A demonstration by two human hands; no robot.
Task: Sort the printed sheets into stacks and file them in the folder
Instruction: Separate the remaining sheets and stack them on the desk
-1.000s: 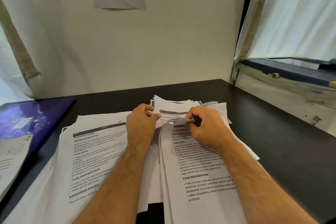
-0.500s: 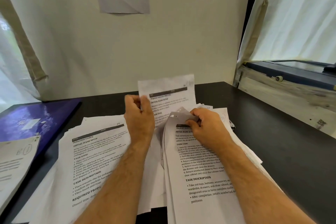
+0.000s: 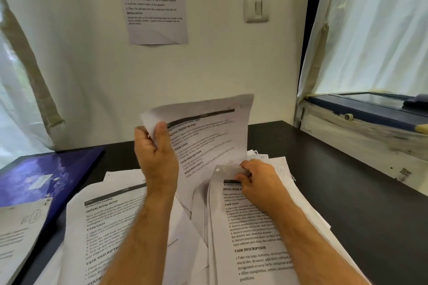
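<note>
My left hand (image 3: pixel 155 157) pinches the top left corner of a single printed sheet (image 3: pixel 208 136) and holds it raised above the desk, its page tilted towards me. My right hand (image 3: pixel 257 180) grips the curled top edge of several sheets on the right pile (image 3: pixel 257 238), bending them back. A second pile of printed sheets (image 3: pixel 104 227) lies on the left part of the desk. The blue folder (image 3: pixel 41 176) lies closed at the far left, apart from both hands.
The dark desk (image 3: pixel 347 192) runs to the wall. A loose marked sheet (image 3: pixel 20 233) overlaps the folder's near edge. A printed page (image 3: pixel 155 7) and a light switch (image 3: pixel 257 9) are on the wall. A window sill (image 3: pixel 370 127) and curtains flank the right.
My left hand has pulled one sheet out of the right pile and lifted it up and to the left. My right hand has kept its hold on the pile's top edge.
</note>
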